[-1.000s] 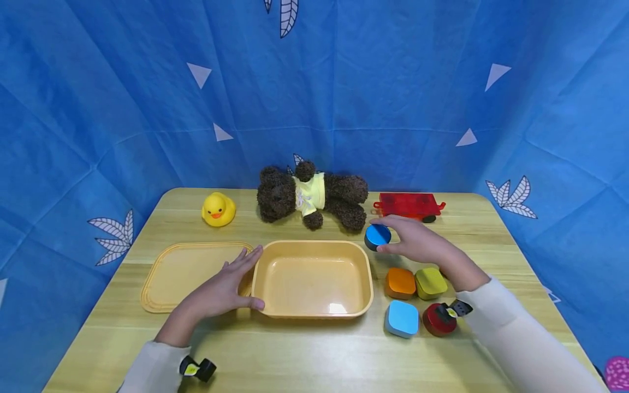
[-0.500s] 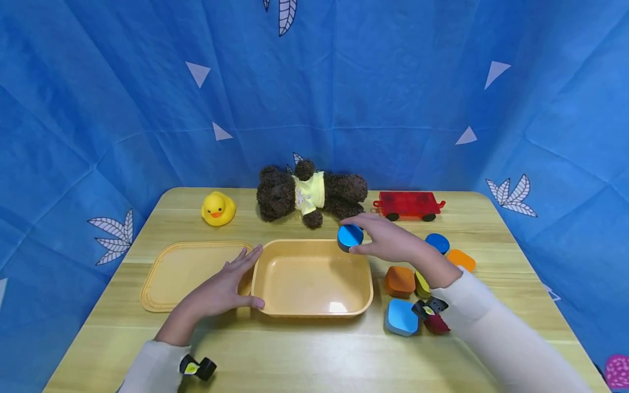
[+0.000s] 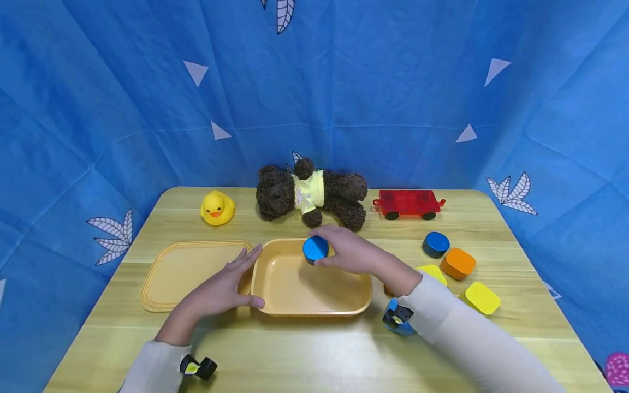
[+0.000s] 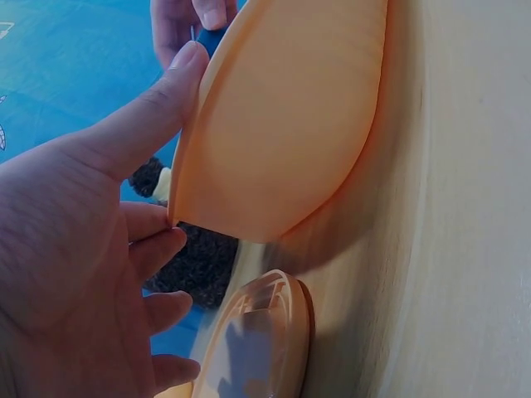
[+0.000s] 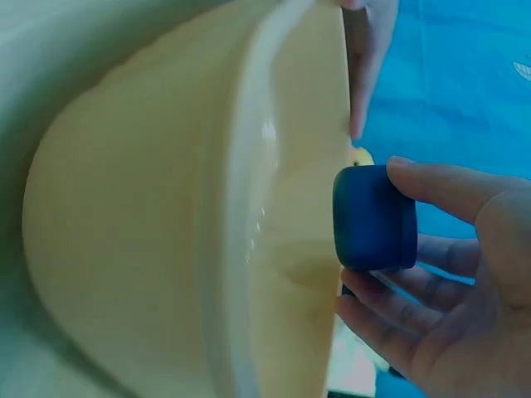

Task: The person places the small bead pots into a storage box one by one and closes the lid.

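Observation:
Over the peach plastic box, my right hand pinches a round blue block between thumb and fingers. In the right wrist view that block shows its side, the thumb on top and the fingertips below, just above the box's rim. My left hand spreads thumb and fingers along the box's left end. The left wrist view shows the straight thumb against the rim and a fingertip at the corner, the other fingers loose. Behind the left hand lies a flat peach lid.
Right of the box are a blue round block, an orange block, a yellow block and a light blue block partly under the right wrist. At the back are a rubber duck, a teddy bear and a red toy wagon.
My right hand has carried the blue block leftward, from beside the box's right edge to over its inside. More blocks show behind the arm; the left hand stays put.

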{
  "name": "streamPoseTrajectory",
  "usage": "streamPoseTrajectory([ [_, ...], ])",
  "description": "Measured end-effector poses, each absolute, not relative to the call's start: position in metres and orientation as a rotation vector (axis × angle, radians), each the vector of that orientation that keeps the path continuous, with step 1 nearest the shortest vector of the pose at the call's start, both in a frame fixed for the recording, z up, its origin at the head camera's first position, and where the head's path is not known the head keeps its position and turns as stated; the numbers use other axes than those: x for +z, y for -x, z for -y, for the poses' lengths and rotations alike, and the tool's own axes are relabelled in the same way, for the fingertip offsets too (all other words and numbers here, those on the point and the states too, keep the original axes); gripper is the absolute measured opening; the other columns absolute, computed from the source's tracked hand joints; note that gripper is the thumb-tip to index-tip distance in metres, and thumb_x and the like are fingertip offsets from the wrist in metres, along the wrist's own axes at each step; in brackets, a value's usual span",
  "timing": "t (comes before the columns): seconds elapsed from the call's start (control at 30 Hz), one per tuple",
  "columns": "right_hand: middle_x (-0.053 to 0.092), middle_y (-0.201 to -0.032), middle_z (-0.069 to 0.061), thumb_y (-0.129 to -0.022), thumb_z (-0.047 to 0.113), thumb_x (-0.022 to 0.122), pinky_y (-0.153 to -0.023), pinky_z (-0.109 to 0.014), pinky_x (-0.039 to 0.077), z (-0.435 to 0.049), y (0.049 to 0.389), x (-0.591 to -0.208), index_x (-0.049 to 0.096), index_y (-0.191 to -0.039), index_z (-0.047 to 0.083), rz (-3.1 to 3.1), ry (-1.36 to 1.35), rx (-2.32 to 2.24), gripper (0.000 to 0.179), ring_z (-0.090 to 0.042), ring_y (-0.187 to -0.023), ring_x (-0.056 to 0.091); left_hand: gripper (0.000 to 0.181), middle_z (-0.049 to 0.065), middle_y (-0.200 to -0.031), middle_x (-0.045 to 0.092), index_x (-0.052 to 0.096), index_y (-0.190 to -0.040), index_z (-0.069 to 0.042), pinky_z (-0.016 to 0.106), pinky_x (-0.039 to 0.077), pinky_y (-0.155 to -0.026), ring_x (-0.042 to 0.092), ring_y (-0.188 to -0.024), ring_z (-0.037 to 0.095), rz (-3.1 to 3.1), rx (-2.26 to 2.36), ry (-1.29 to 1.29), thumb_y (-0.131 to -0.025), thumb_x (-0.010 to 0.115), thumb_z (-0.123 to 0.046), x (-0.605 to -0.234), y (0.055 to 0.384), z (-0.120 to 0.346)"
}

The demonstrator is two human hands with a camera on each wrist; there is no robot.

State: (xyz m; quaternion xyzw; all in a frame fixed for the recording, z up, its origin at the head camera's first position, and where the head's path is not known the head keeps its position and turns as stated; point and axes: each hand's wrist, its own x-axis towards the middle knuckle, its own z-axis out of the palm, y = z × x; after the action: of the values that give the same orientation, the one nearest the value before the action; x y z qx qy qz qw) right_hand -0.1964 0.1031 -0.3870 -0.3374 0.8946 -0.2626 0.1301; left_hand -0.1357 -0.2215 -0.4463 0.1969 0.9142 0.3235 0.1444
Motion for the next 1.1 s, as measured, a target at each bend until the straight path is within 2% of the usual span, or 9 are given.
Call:
streamPoseTrajectory([
  [0.1, 0.056, -0.145, -0.016, -0.093, 0.024, 0.079, -0.108, -0.047, 0.048, -0.091, 0.195, -0.392, 0.053, -0.148, 0.003, -2.587, 1.0, -0.786, 0.064, -0.033, -0.134, 0.053, 0.119, 0.012, -0.173, 0.01, 0.014, -0.168, -0.019, 0.071, 0.014, -0.12, 0.007, -0.157, 0.041, -2.636, 0.928, -0.566, -0.078, 0.083, -0.058, -0.446, 0.136, 0.222],
  [0.2, 0.059, -0.142, -0.016, -0.093, 0.023, 0.08, -0.107, -0.046, 0.049, -0.08, 0.195, -0.398, 0.055, -0.145, 0.001, -2.574, 1.013, -0.824, 0.062, -0.033, -0.131, 0.055, 0.119, 0.012, -0.173, 0.01, 0.014, -0.168, -0.02, 0.072, 0.021, -0.117, 0.008, -0.157, 0.042, -2.641, 0.923, -0.564, -0.078, 0.081, -0.061, -0.445, 0.136, 0.222],
  [0.37, 0.059, -0.143, -0.016, -0.092, 0.024, 0.081, -0.109, -0.046, 0.047, -0.063, 0.194, -0.407, 0.055, -0.145, 0.002, -2.553, 0.958, -0.858, 0.063, -0.033, -0.132, 0.055, 0.118, 0.009, -0.174, 0.01, 0.014, -0.168, -0.022, 0.071, 0.029, -0.115, 0.007, -0.158, 0.042, -2.639, 0.928, -0.556, -0.079, 0.082, -0.059, -0.445, 0.136, 0.222],
  [0.53, 0.059, -0.144, -0.015, -0.091, 0.026, 0.082, -0.108, -0.043, 0.048, -0.047, 0.195, -0.419, 0.055, -0.146, 0.004, -2.575, 0.933, -0.825, 0.066, -0.031, -0.132, 0.056, 0.116, 0.01, -0.174, 0.01, 0.013, -0.168, -0.022, 0.072, 0.031, -0.113, 0.008, -0.157, 0.043, -2.639, 0.927, -0.557, -0.081, 0.083, -0.054, -0.446, 0.136, 0.223],
  [0.73, 0.063, -0.138, -0.015, -0.088, 0.023, 0.085, -0.103, -0.043, 0.051, -0.03, 0.198, -0.428, 0.058, -0.144, 0.005, -2.601, 0.924, -0.807, 0.065, -0.029, -0.125, 0.061, 0.115, 0.011, -0.173, 0.01, 0.013, -0.168, -0.022, 0.071, 0.03, -0.114, 0.008, -0.157, 0.042, -2.636, 0.938, -0.563, -0.082, 0.083, -0.052, -0.446, 0.136, 0.223],
  [1.1, 0.07, -0.129, -0.006, -0.085, 0.028, 0.088, -0.1, -0.035, 0.052, -0.013, 0.198, -0.443, 0.064, -0.136, 0.008, -2.688, 0.935, -0.699, 0.06, -0.022, -0.117, 0.065, 0.114, 0.011, -0.173, 0.011, 0.014, -0.168, -0.022, 0.069, 0.029, -0.116, 0.008, -0.158, 0.042, -2.632, 0.935, -0.571, -0.082, 0.083, -0.051, -0.448, 0.136, 0.223],
])
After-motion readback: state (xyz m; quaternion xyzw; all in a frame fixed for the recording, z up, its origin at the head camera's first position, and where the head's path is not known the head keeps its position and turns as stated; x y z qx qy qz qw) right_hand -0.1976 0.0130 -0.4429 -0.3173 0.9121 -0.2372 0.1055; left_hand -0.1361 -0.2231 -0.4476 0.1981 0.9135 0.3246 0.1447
